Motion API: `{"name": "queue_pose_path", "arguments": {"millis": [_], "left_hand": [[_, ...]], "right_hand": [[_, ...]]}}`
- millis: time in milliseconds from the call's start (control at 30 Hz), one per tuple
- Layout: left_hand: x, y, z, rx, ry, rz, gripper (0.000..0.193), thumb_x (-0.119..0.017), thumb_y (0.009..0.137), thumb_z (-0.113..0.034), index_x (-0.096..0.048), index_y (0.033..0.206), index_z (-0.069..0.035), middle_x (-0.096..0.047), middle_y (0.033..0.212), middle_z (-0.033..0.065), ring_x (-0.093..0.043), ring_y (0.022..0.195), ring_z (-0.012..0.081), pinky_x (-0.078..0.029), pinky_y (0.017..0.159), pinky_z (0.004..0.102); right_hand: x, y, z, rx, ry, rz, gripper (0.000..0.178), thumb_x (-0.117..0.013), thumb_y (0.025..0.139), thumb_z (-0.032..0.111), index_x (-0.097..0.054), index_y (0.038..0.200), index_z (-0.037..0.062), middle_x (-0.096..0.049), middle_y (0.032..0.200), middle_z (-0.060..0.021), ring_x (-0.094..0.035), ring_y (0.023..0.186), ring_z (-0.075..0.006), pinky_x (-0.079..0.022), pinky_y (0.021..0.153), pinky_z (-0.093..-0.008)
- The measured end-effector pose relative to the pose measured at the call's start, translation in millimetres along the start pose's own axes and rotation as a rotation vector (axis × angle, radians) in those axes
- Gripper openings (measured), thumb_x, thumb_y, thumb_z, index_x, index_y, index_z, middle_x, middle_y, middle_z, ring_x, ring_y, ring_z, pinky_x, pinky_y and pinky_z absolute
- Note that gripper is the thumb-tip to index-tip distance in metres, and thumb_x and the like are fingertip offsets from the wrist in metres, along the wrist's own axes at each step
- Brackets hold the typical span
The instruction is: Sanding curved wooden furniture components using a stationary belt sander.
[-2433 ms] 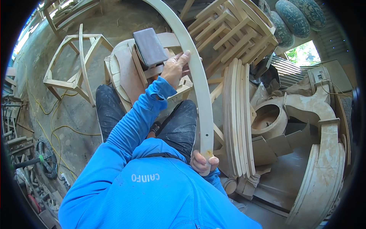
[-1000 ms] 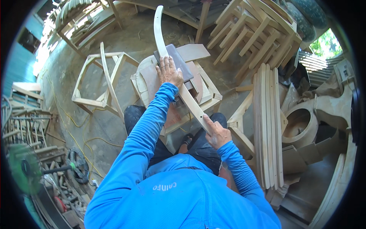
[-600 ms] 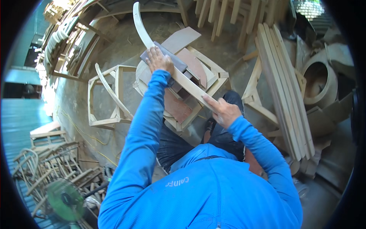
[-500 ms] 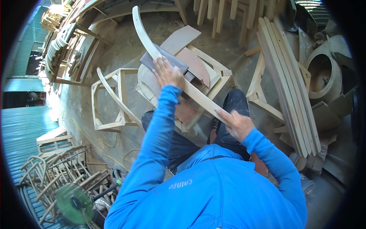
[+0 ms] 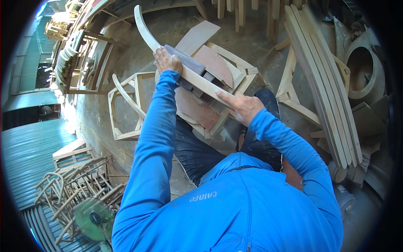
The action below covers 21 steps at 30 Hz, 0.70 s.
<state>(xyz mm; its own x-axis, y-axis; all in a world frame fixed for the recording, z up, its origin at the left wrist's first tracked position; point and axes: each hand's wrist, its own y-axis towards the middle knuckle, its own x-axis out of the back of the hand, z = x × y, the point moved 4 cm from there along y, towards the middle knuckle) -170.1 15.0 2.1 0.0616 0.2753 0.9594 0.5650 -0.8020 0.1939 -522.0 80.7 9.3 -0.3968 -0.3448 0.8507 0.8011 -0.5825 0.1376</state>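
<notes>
A long, pale wooden strip (image 5: pixel 197 80), curved at its far-left end, lies slantwise in front of me against a grey flat-topped block (image 5: pixel 187 59). My left hand (image 5: pixel 167 61) presses over the strip beside the block, fingers laid together across the wood. Nearer to me, my right hand (image 5: pixel 242 106) grips the strip's near end, its index finger stretched along it. Dark blocky parts (image 5: pixel 196 90) show under the strip; what they belong to I cannot tell. Beneath is a wooden frame (image 5: pixel 247 75) bearing thin reddish board pieces (image 5: pixel 200 109).
Left of the work stands a small open wooden frame (image 5: pixel 126 136) with a curved slat. Long pale slats (image 5: pixel 323 88) lean together at the right, near a round-holed machine part (image 5: pixel 361 77). A green fan (image 5: pixel 93 218) and piled wooden frames (image 5: pixel 71 189) stand lower left.
Both hands have moved away from me and to the left, with the strip. The right hand now sits closer to the grey block. The view has shifted slightly.
</notes>
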Motion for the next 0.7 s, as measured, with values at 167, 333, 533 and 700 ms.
{"name": "queue_pose_path", "arguments": {"millis": [167, 333, 533, 700], "left_hand": [[2, -111, -43, 0.004, -0.009, -0.038, 0.077, -0.052, 0.092, -0.027, -0.028, 0.159, 0.004, -0.023, 0.168, 0.0235, -0.013, 0.158, 0.0403, -0.018, 0.126, 0.0558], [-4, -112, -40, 0.018, -0.062, -0.037, 0.078, -0.053, 0.091, -0.026, -0.028, 0.158, 0.005, -0.022, 0.168, 0.0243, -0.013, 0.158, 0.0400, -0.015, 0.127, 0.0539], [-5, 1, 17, -0.012, -0.023, -0.065, 0.077, -0.052, 0.091, -0.027, -0.031, 0.157, 0.006, -0.029, 0.165, 0.0258, -0.018, 0.157, 0.0410, -0.017, 0.127, 0.0529], [8, -8, 4, 0.029, -0.034, -0.040, 0.076, -0.052, 0.090, -0.026, -0.032, 0.156, 0.007, -0.030, 0.164, 0.0260, -0.019, 0.156, 0.0416, -0.019, 0.127, 0.0513]], "right_hand": [[27, -92, -5, 0.037, 0.104, 0.045, 0.069, -0.074, 0.089, 0.022, -0.048, 0.153, 0.0320, -0.053, 0.081, -0.0118, -0.061, 0.058, -0.0301, -0.054, 0.052, -0.0423], [22, -88, -4, -0.004, 0.098, 0.102, 0.074, -0.074, 0.086, 0.017, -0.047, 0.154, 0.0336, -0.053, 0.081, -0.0118, -0.062, 0.058, -0.0307, -0.055, 0.052, -0.0425], [2, 6, 2, 0.002, 0.055, 0.050, 0.077, -0.075, 0.088, 0.016, -0.043, 0.156, 0.0332, -0.058, 0.087, -0.0135, -0.067, 0.066, -0.0319, -0.057, 0.058, -0.0436], [1, -2, -2, 0.029, 0.045, -0.014, 0.075, -0.075, 0.088, 0.017, -0.044, 0.155, 0.0313, -0.059, 0.087, -0.0132, -0.068, 0.069, -0.0309, -0.056, 0.058, -0.0430]]}}
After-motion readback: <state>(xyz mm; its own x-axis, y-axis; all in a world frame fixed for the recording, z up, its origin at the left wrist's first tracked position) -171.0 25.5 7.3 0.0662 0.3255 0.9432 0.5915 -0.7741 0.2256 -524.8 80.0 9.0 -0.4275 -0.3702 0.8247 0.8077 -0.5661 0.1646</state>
